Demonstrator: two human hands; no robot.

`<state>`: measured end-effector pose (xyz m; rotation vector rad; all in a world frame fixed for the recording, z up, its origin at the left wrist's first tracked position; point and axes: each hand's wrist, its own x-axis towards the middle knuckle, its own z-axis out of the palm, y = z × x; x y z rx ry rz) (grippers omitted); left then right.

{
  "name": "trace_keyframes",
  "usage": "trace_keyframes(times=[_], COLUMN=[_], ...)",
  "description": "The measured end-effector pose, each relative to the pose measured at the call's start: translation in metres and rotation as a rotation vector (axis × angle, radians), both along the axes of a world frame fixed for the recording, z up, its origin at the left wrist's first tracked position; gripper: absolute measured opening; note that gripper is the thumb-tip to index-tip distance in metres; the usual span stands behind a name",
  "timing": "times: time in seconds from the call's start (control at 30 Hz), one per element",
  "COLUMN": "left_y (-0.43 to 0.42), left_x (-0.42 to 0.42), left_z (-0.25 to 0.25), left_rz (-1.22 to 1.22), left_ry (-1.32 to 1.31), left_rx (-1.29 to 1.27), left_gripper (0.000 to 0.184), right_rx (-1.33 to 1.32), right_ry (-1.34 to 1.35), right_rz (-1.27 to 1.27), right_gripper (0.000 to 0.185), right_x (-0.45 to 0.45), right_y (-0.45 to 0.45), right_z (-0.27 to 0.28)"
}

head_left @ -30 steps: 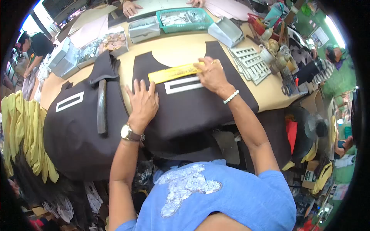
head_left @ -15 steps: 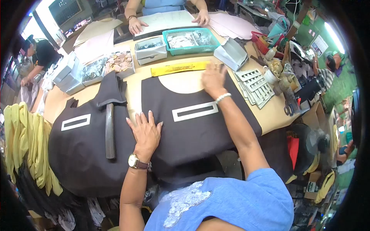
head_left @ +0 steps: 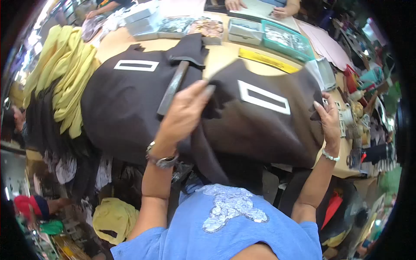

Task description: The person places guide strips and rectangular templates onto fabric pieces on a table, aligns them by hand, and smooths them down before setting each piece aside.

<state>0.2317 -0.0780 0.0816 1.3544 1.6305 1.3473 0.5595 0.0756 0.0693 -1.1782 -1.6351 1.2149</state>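
Note:
A dark brown fabric piece with a white rectangular frame on it is partly lifted off the table, its surface rippled. My left hand is at its left edge, blurred, fingers together. At the right edge my right hand pinches the fabric between thumb and fingers. Beyond the piece lies a yellow ruler, touched by neither hand. To the left, a hammer rests on another dark fabric stack, which bears a second white frame.
Across the table stand a teal basket, a white box and trays of small parts. A co-worker's hands rest at the far side. Yellow cloths hang at left; cluttered tools lie at right.
The ruler was set down beyond the fabric and released. My right hand has moved to the fabric's right edge and grips it. The fabric has risen and rippled, and the view has turned.

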Motion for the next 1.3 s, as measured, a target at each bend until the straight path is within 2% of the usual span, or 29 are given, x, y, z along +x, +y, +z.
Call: trace_keyframes(times=[0.03,0.13,0.17,0.2,0.27,0.3,0.33,0.37,0.4,0.5,0.53,0.6,0.67,0.73,0.77,0.8,0.83,0.87,0.9,0.93,0.97,1.03,1.07,1.1,1.17,1.3], left_y=[-0.025,-0.104,-0.144,-0.174,-0.247,-0.252,-0.266,-0.279,-0.287,-0.266,-0.252,-0.215,-0.176,-0.138,-0.117,-0.104,-0.088,-0.079,-0.066,-0.057,-0.046,-0.032,-0.023,-0.013,0.001,0.025], left_x=[-0.003,-0.054,-0.079,-0.096,-0.143,-0.137,-0.155,-0.178,-0.207,-0.294,-0.316,-0.346,-0.344,-0.36,-0.331,-0.343,-0.33,-0.311,-0.346,-0.326,-0.342,-0.328,-0.339,-0.349,-0.353,-0.355], left_z=[0.006,-0.028,-0.024,-0.006,0.025,0.066,0.091,0.114,0.138,0.201,0.214,0.221,0.203,0.16,0.141,0.117,0.099,0.087,0.06,0.043,0.02,0.0,-0.015,-0.024,-0.019,0.005], left_rz=[0.222,0.753,0.814,0.992,1.179,1.215,1.265,1.298,1.315,1.271,1.235,1.095,0.898,0.827,0.792,0.75,0.684,0.702,0.654,0.711,0.638,0.601,0.58,0.559,0.567,0.665], left_ry=[-0.093,-0.143,0.295,0.267,0.651,0.196,0.227,0.394,0.611,1.318,1.515,1.821,2.023,1.744,1.645,1.63,1.527,1.568,1.715,1.549,1.53,1.496,1.51,1.524,1.592,1.722], left_rx=[0.033,0.129,0.043,0.024,0.024,0.22,0.314,0.374,0.39,0.326,0.311,0.296,0.325,0.263,0.263,0.295,0.365,0.175,0.302,0.09,0.201,0.025,0.05,0.075,0.042,0.007], left_gripper=[0.037,0.036,0.037,0.037,0.038,0.039,0.039,0.039,0.039,0.039,0.039,0.039,0.038,0.035,0.035,0.036,0.035,0.033,0.033,0.033,0.033,0.033,0.033,0.033,0.033,0.035], right_rx=[-0.008,0.011,0.036,0.073,0.194,0.28,0.231,0.182,0.015,-0.003,-0.052,0.128,0.301,0.394,0.398,0.241,0.339,0.743,0.486,0.395,0.304,0.27,0.236,0.192,0.452,0.549], right_ry=[0.026,0.11,0.146,0.19,0.281,0.33,0.386,0.441,0.605,0.739,0.856,0.771,0.604,0.444,0.405,0.385,0.435,0.253,0.301,0.3,0.299,0.243,0.164,0.178,0.119,0.07], right_rz=[0.092,0.352,0.436,0.534,0.689,0.746,0.795,0.845,1.003,1.04,1.144,1.042,0.866,0.667,0.589,0.577,0.539,0.353,0.375,0.371,0.364,0.308,0.298,0.294,0.197,0.131], right_gripper=[0.036,0.048,0.052,0.051,0.054,0.058,0.056,0.054,0.053,0.047,0.047,0.048,0.049,0.048,0.047,0.048,0.05,0.051,0.053,0.054,0.056,0.058,0.059,0.06,0.06,0.063], right_x=[-0.018,-0.068,-0.089,-0.108,-0.147,-0.166,-0.18,-0.191,-0.202,-0.231,-0.243,-0.262,-0.281,-0.297,-0.304,-0.307,-0.314,-0.321,-0.32,-0.318,-0.317,-0.318,-0.316,-0.319,-0.327,-0.346], right_y=[-0.007,-0.022,-0.029,-0.036,-0.049,-0.055,-0.065,-0.074,-0.072,-0.081,-0.071,-0.068,-0.059,-0.042,-0.034,-0.033,-0.025,-0.006,-0.009,-0.009,-0.007,0.0,0.005,0.01,0.021,0.027], right_z=[0.011,0.035,0.044,0.054,0.074,0.086,0.103,0.119,0.131,0.153,0.15,0.142,0.125,0.087,0.066,0.053,0.031,0.001,-0.013,-0.025,-0.036,-0.061,-0.066,-0.076,-0.092,-0.079])
